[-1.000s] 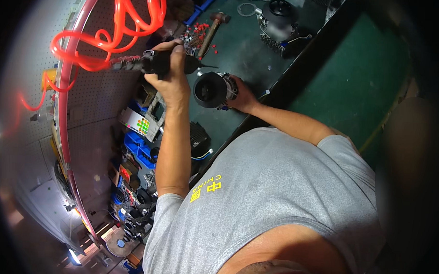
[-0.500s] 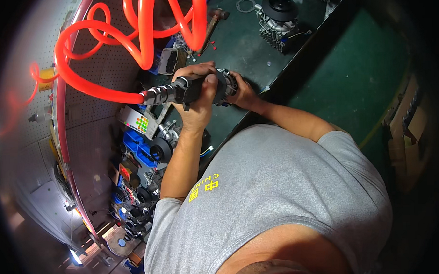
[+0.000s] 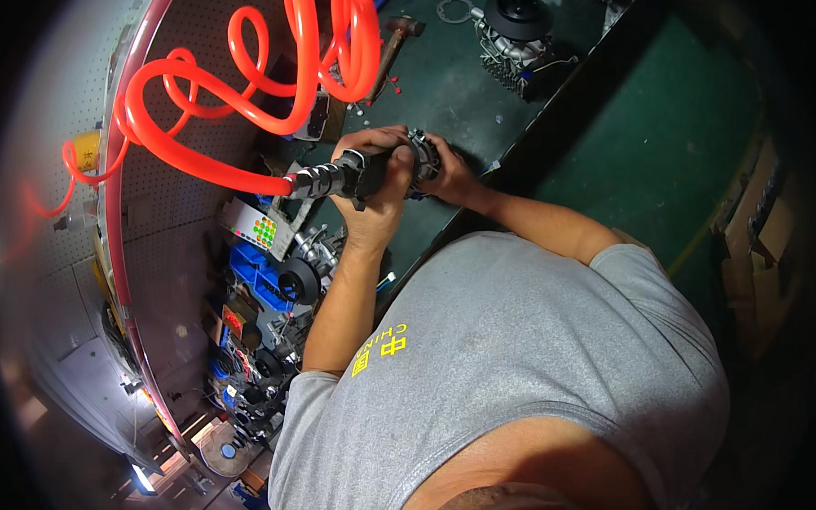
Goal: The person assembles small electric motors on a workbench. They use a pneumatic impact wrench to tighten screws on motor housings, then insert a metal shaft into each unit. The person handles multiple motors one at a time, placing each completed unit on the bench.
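My left hand (image 3: 379,195) is wrapped round a dark air tool (image 3: 364,174), its thumb lying over the body. A red coiled air hose (image 3: 218,172) runs into the tool's rear through metal fittings (image 3: 316,180). Against the tool's front end is a round metal assembly (image 3: 422,157), above the bench. My right hand (image 3: 451,174) grips the far right side of that assembly, its fingers curled round the edge. Where tool and assembly meet is mostly hidden by my left hand and the tool.
On the green bench (image 3: 450,72) lie a hammer (image 3: 395,52), a thin gasket (image 3: 454,11) and a motor-like unit with a black wheel (image 3: 517,20). Similar units (image 3: 301,278) and blue bins (image 3: 259,272) stand at left. Cardboard (image 3: 773,227) sits at the far right.
My left hand and the air tool have shifted slightly right, toward the metal assembly. The red hose coils have swung and bunched differently. My right hand has hardly moved.
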